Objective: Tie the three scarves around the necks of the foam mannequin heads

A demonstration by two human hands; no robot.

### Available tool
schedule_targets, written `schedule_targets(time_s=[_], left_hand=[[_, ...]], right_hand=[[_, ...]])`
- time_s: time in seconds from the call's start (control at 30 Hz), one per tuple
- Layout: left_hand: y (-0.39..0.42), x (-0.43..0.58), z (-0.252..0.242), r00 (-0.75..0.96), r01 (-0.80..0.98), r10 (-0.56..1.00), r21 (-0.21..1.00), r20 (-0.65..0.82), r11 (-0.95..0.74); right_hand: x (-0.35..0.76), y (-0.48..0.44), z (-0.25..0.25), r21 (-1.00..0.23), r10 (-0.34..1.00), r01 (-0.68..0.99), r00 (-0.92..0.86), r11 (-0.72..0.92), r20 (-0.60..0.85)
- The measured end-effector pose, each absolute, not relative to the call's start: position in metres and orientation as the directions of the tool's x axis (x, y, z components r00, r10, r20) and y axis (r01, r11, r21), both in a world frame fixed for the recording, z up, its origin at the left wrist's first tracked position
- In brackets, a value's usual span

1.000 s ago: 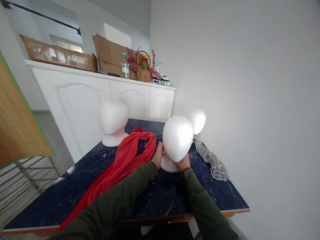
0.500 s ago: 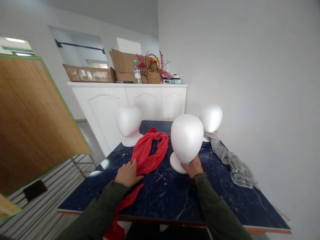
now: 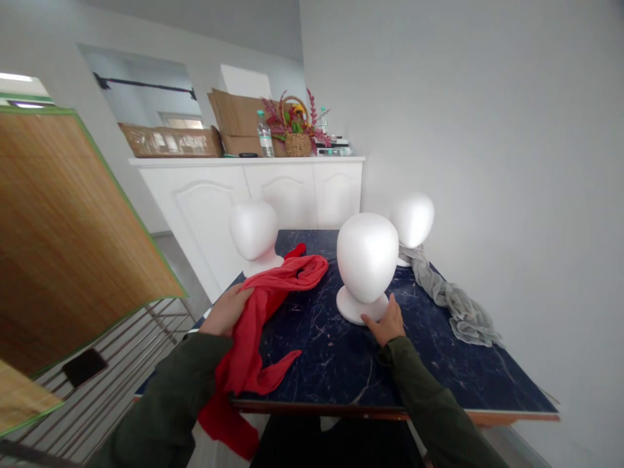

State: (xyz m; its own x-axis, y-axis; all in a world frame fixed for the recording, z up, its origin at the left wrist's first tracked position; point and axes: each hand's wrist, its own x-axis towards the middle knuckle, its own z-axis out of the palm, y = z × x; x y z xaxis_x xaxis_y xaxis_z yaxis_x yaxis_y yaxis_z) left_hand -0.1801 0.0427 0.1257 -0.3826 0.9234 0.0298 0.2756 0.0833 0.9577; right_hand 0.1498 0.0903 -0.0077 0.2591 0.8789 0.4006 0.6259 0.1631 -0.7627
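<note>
A white foam mannequin head [image 3: 367,260] stands on a dark blue marble-look table [image 3: 419,370]. My right hand [image 3: 386,320] rests at the base of this head, fingers against its round foot. My left hand [image 3: 227,310] grips a red scarf [image 3: 266,305] near the table's left edge and lifts it slightly. The scarf trails from the table's middle down over the front left edge. Two more white foam heads stand behind, one at the back left [image 3: 254,231] and one at the back right [image 3: 413,221].
A grey scarf [image 3: 451,302] lies along the table's right side below the back right head. A white cabinet [image 3: 253,188] behind holds cardboard boxes, a water bottle and a flower basket [image 3: 296,130]. A bamboo panel [image 3: 63,240] and metal rack stand at left.
My left hand has closed on the red scarf and pulled it left, off the table surface. My right hand stays at the middle head's base. The view shifted slightly.
</note>
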Motion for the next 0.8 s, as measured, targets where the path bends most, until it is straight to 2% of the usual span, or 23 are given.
schedule_targets(time_s=[0.07, 0.13, 0.17, 0.2, 0.23, 0.27, 0.3, 0.37, 0.43, 0.5, 0.67, 0.8], left_hand=[[0.029, -0.167, 0.135, -0.317, -0.112, 0.944, 0.992, -0.088, 0.054], [0.008, -0.147, 0.137, -0.213, -0.288, 0.973, 0.957, -0.09, 0.026], [-0.004, -0.136, 0.135, -0.16, -0.31, 0.984, 0.951, -0.073, 0.02], [-0.017, -0.125, 0.132, -0.095, -0.294, 0.994, 0.955, -0.06, 0.03], [-0.03, -0.113, 0.129, -0.016, -0.237, 0.999, 0.97, -0.052, 0.047], [-0.042, -0.103, 0.125, 0.075, -0.136, 0.996, 0.989, -0.044, 0.054], [-0.055, -0.094, 0.122, 0.173, -0.005, 0.984, 0.999, -0.036, 0.037], [-0.076, -0.081, 0.117, 0.384, 0.253, 0.923, 0.965, -0.035, -0.069], [-0.088, -0.076, 0.112, 0.547, 0.36, 0.835, 0.915, -0.05, -0.181], [-0.091, -0.079, 0.104, 0.591, 0.325, 0.804, 0.931, -0.063, -0.166], [-0.078, -0.084, 0.057, 0.423, 0.046, 0.891, 0.986, -0.166, 0.162], [-0.08, -0.065, 0.024, 0.41, -0.184, 0.91, 0.973, -0.054, 0.14]], right_hand=[[0.138, 0.066, -0.002, -0.813, 0.872, 0.557, 0.3, 0.169, 0.386], [0.119, 0.04, 0.009, -0.901, 0.934, 0.395, 0.219, 0.181, 0.283], [0.108, 0.029, 0.017, -0.951, 0.979, 0.274, 0.099, 0.146, 0.179], [0.096, 0.019, 0.025, -0.989, 0.995, 0.137, -0.086, 0.059, 0.047], [0.084, 0.012, 0.035, -0.996, 0.952, 0.009, -0.293, -0.087, -0.086], [0.073, 0.007, 0.046, -0.965, 0.855, -0.095, -0.491, -0.244, -0.168], [0.065, 0.005, 0.056, -0.903, 0.735, -0.166, -0.647, -0.395, -0.203], [0.056, 0.007, 0.073, -0.76, 0.554, -0.232, -0.809, -0.607, -0.196], [0.058, 0.012, 0.081, -0.654, 0.496, -0.253, -0.841, -0.713, -0.216], [0.065, 0.017, 0.08, -0.584, 0.489, -0.263, -0.829, -0.768, -0.27], [0.078, 0.013, 0.065, -0.454, 0.565, -0.399, -0.757, -0.797, -0.327], [0.07, 0.009, 0.076, -0.427, 0.656, -0.526, -0.709, -0.736, -0.258]])
